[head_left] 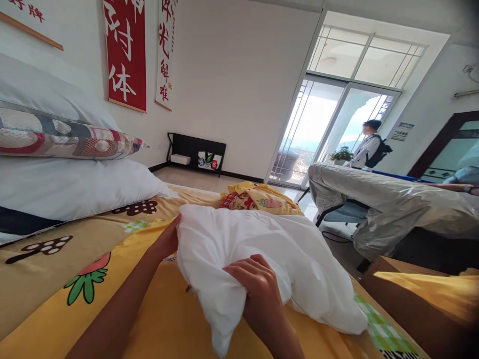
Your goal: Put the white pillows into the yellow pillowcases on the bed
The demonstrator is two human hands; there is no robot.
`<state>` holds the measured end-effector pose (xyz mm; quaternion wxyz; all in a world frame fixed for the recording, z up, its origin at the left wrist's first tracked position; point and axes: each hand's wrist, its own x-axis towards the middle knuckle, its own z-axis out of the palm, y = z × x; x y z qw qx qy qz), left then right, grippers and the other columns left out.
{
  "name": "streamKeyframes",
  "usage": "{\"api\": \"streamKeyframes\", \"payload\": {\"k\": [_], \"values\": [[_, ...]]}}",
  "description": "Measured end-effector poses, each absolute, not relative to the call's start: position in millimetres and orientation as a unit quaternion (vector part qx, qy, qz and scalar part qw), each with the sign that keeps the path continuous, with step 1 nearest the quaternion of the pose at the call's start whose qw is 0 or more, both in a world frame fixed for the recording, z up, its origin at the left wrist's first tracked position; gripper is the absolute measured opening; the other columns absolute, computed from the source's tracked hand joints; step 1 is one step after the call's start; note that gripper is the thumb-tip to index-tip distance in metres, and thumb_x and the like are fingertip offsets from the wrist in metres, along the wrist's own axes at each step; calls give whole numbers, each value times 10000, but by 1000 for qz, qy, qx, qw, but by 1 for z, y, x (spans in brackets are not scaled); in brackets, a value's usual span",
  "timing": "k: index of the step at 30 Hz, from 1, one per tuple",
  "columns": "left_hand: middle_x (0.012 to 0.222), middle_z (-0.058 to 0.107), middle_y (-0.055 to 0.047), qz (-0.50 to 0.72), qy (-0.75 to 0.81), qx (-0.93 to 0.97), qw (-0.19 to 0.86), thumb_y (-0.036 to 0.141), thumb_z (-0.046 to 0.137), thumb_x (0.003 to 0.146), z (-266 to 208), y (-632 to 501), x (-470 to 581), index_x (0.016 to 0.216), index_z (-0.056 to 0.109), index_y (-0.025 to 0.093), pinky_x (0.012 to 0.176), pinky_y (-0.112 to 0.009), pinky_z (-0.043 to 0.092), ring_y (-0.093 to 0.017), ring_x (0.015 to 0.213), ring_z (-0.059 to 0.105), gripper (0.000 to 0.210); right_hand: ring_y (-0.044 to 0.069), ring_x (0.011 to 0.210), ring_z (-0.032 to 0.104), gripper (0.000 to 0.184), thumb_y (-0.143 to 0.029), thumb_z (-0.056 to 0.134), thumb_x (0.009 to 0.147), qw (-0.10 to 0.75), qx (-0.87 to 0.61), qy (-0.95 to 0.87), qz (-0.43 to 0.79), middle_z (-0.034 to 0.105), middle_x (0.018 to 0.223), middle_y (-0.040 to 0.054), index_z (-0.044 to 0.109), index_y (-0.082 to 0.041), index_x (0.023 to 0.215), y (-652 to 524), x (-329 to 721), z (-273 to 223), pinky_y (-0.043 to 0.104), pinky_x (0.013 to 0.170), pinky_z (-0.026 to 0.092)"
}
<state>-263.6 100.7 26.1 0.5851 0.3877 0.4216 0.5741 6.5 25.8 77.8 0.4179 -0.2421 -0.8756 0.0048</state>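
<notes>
A plump white pillow (295,254) lies slanted across the yellow bedding (164,309), its near corner drooping toward me. My right hand (258,279) grips the pillow's near side, with fingers bent over a bunched fold and creases running out from it. At the pillow's left end, my left hand (170,239) holds the upper corner. Most of the left fingers are hidden behind the white cloth. The bedding carries carrot and mushroom prints.
Stacked pillows (75,184) stand at the left. Folded yellow bedding (262,197) lies beyond the pillow. At right are a cardboard box (396,289) and a plastic-covered piece of furniture (392,199). A person (368,144) with a backpack stands by the glass doors.
</notes>
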Motion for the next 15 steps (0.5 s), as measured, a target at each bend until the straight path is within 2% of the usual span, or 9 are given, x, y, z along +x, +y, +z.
{"api": "streamKeyframes", "payload": {"k": [3, 6, 8, 11, 13, 15], "values": [[1016, 707, -135, 578, 435, 355, 593, 505, 718, 675, 32, 98, -253, 1158, 612, 135, 810, -392, 523, -302, 943, 652, 617, 115, 583, 595, 220, -24, 493, 670, 321, -202, -925, 19, 657, 618, -44, 584, -222, 697, 10, 2, 79, 266, 664, 366], [1093, 695, -97, 607, 474, 427, 474, 295, 726, 634, 51, 87, -239, 1172, 611, 150, 855, -397, 510, -297, 972, 642, 569, 105, 617, 613, 296, 17, 473, 636, 270, -190, -942, 60, 674, 672, -68, 579, -236, 747, 11, -1, 80, 239, 663, 399], [1167, 672, -78, 615, 475, 505, 375, 256, 686, 647, 65, 76, -233, 1180, 630, 159, 963, -411, 458, -308, 1073, 603, 545, 116, 713, 636, 357, 33, 448, 675, 327, -192, -923, 59, 704, 785, -56, 601, -249, 830, 18, 2, 82, 241, 702, 430], [1228, 647, -45, 583, 459, 613, 271, 204, 629, 684, 81, 55, -229, 1188, 666, 197, 1072, -407, 368, -316, 1204, 527, 506, 175, 902, 634, 463, 20, 413, 720, 482, -228, -845, -33, 699, 986, 14, 600, -267, 1031, 27, 7, 84, 312, 789, 462], [1213, 658, -29, 539, 430, 678, 254, 162, 592, 706, 90, 38, -225, 1179, 686, 237, 1058, -397, 385, -313, 1201, 538, 488, 239, 1102, 572, 585, -27, 442, 731, 539, -273, -790, -105, 622, 1204, 82, 511, -276, 1255, 27, 9, 84, 404, 895, 440], [1177, 676, -29, 486, 377, 745, 260, 148, 558, 751, 99, 21, -215, 1159, 703, 274, 1007, -377, 431, -300, 1145, 586, 450, 298, 1270, 451, 734, -103, 503, 736, 550, -311, -762, -144, 467, 1401, 137, 327, -257, 1432, 25, 9, 83, 477, 974, 374]]}}
